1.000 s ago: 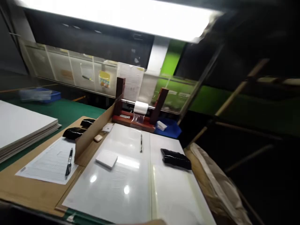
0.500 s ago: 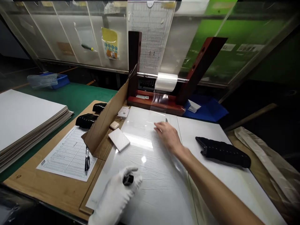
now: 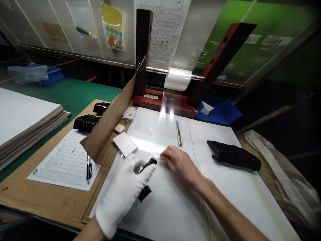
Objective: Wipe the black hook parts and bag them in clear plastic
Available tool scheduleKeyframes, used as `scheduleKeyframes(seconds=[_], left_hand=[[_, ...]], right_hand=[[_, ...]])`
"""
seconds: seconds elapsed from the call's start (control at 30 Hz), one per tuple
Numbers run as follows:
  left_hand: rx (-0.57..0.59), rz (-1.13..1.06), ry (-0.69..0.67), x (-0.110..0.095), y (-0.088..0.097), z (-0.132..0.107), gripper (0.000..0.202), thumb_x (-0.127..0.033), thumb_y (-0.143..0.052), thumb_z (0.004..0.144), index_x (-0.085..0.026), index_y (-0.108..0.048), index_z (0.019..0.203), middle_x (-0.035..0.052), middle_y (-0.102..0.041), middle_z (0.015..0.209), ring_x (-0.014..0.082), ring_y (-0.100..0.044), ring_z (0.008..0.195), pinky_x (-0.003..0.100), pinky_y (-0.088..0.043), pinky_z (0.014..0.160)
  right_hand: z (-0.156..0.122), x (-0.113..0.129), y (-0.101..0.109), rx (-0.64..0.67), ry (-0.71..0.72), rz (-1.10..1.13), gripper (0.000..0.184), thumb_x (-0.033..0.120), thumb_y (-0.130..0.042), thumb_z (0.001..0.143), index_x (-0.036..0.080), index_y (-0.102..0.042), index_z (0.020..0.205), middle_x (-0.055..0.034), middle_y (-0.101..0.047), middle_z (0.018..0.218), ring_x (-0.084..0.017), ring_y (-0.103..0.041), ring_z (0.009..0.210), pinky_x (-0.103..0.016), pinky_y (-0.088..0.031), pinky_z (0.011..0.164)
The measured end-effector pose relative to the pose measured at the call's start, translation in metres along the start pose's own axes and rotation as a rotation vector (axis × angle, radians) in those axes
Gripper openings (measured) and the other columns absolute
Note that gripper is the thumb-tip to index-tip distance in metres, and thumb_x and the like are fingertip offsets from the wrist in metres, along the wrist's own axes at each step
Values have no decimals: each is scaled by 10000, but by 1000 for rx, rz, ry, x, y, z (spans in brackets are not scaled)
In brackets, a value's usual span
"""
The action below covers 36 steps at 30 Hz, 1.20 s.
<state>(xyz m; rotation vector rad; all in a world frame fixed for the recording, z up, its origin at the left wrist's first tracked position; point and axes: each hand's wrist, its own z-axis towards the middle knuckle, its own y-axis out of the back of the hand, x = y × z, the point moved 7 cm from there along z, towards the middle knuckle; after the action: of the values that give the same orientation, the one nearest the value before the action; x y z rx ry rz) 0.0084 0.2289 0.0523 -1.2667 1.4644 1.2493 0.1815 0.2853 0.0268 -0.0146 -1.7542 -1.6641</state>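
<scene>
Possible creasing of clear film [image 3: 165, 201] from uneven pressure under open right hand [image 3: 179, 164]; left hand [image 3: 124, 190] clenched on small black tool [image 3: 145, 193].

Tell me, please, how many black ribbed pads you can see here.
3. One black ribbed pad and another lie on the tan board beside the cardboard divider; a third lies on the white panel right of the right hand. Others may be hidden.

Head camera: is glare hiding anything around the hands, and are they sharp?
Head view: a bright glare band crosses the glossy white board just above the gloved left hand and bare right hand; both hands look reasonably sharp, but the clear film hanging from the roll shows only as faint streaks.
</scene>
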Motion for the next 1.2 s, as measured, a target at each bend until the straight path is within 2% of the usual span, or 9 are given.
scheduleKeyframes(seconds=[0.1,0.27,0.33,0.43,0.53,0.6,0.77,1.07,1.2], left_hand=[[87,44,-18,-14,-30,11,472,-577,-626,859,-205,-461,620,-47,-445,627,119,-445,598,226,-373,535],[135,160,-2,16,-63,24,355,-472,-622,866,-190,-577,656,-23,-520,597,157,-529,623,261,-408,614],[152,229,-16,32,-59,14,282,-405,-602,886,-156,-708,966,18,-637,692,198,-608,690,291,-457,667],[274,270,-79,44,-45,-16,432,-284,-492,935,-175,-613,1336,80,-747,1011,228,-691,912,347,-527,851],[532,311,-301,37,-41,-51,361,-219,-530,927,-245,-689,1250,65,-701,1261,226,-633,1164,373,-468,1060],[638,363,-448,30,-42,-66,245,-229,-558,949,-251,-748,1103,60,-715,1197,220,-639,1118,360,-477,1042],[390,405,-377,32,-37,-43,399,-347,-448,1026,-174,-695,765,31,-698,758,164,-645,705,255,-536,686],[-63,823,-381,29,-56,28,341,-277,-551,958,-176,-577,633,68,-600,760,227,-559,751,330,-400,668],[-164,1009,-398,31,-60,42,205,-268,-616,915,-149,-646,751,114,-607,836,279,-547,766,354,-366,631]], right_hand=[[-66,41,-21,-24,11,51,180,162,-492,1007,203,-657,949,-45,-636,927,-185,-602,833,-304,-498,710],[-137,85,-47,-46,34,143,158,125,-496,993,207,-604,913,-28,-607,873,-184,-579,805,-294,-453,670],[-149,91,-48,-59,25,178,175,122,-467,1005,203,-593,916,-29,-596,862,-179,-565,796,-289,-437,664],[-152,92,-37,-82,5,227,178,143,-456,1021,207,-596,932,-27,-597,868,-171,-558,807,-285,-433,683],[-144,89,-18,-74,9,289,157,181,-487,1024,218,-621,951,-21,-621,887,-170,-561,833,-292,-445,719],[-136,83,-4,-74,-7,369,161,239,-506,1028,227,-651,958,-26,-645,924,-180,-574,883,-315,-468,784],[-118,35,6,-65,-310,692,321,502,-649,932,277,-677,1160,-40,-690,1110,-209,-651,1035,-342,-550,884],[-92,-24,-11,-354,-501,410,323,424,-589,940,234,-639,1197,-14,-662,858,-200,-597,789,-392,-472,819],[-88,-34,-15,-429,-484,252,294,369,-615,909,194,-640,1145,-9,-587,791,-203,-516,748,-404,-408,806]])
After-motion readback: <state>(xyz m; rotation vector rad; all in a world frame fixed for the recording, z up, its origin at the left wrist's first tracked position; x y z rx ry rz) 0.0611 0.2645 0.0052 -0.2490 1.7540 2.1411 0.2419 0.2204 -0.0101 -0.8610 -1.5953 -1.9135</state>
